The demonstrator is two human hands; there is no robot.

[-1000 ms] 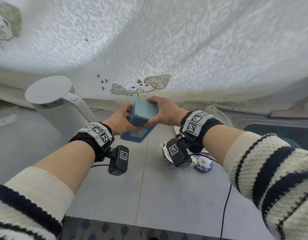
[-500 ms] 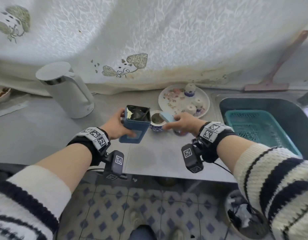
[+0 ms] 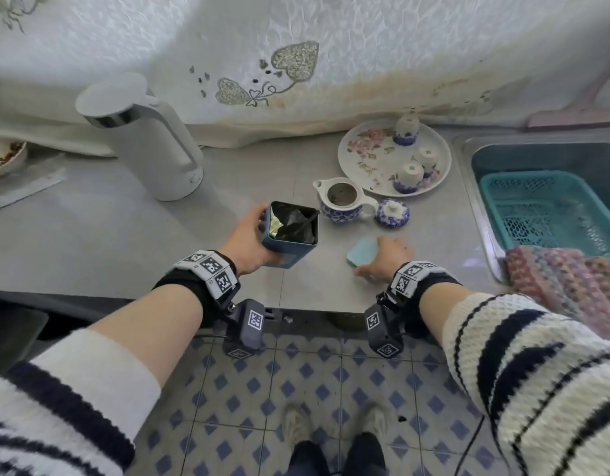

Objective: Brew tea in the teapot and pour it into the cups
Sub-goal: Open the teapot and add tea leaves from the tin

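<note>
My left hand (image 3: 247, 240) grips an open blue tea tin (image 3: 290, 235) just above the counter; a foil bag with dark leaves shows inside. The tin's light-blue lid (image 3: 362, 251) is in my right hand (image 3: 384, 261), held low at the counter to the right of the tin. Behind them stands the blue-and-white teapot (image 3: 341, 201), uncovered, with something dark inside. The teapot lid (image 3: 392, 213) lies beside it on the right. Three small cups (image 3: 410, 173) sit upside down on a floral plate (image 3: 362, 156) further back.
A white electric kettle (image 3: 152, 139) stands at the back left. A sink (image 3: 502, 156) with a teal basket (image 3: 550, 207) is on the right, a knitted cloth (image 3: 564, 280) over its near corner. The counter's front edge runs just under my wrists.
The lid came off the tin. My right hand carried it right and down to the counter, away from the teapot. My left hand keeps the open tin. The camera tilted down.
</note>
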